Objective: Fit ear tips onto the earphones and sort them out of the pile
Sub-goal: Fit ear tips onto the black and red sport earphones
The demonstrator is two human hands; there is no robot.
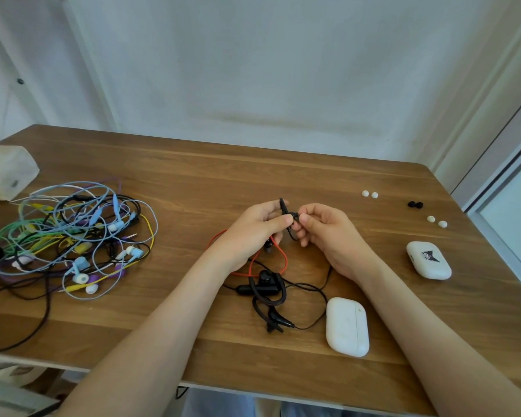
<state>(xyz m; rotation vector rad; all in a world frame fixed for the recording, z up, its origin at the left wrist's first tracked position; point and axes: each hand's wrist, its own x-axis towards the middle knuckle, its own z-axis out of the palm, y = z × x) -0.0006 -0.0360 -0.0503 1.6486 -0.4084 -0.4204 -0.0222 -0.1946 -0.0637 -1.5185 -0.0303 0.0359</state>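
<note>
My left hand (257, 225) grips a black ear-hook earphone (284, 207) with a red cable, held above the middle of the wooden table (223, 176). My right hand (325, 228) pinches the earphone's tip end, thumb and forefinger meeting my left thumb; whether a tip sits between them is hidden. A tangled pile of coloured wired earphones (73, 236) lies at the left. Loose ear tips lie at the far right: a white pair (369, 194), a black pair (415, 204) and another white pair (436, 221).
A second black ear-hook earphone set (268, 293) lies below my hands. A white charging case (347, 326) sits near the front edge, and another white case with a cartoon print (429, 260) sits at the right. A translucent box (6, 173) stands at the back left.
</note>
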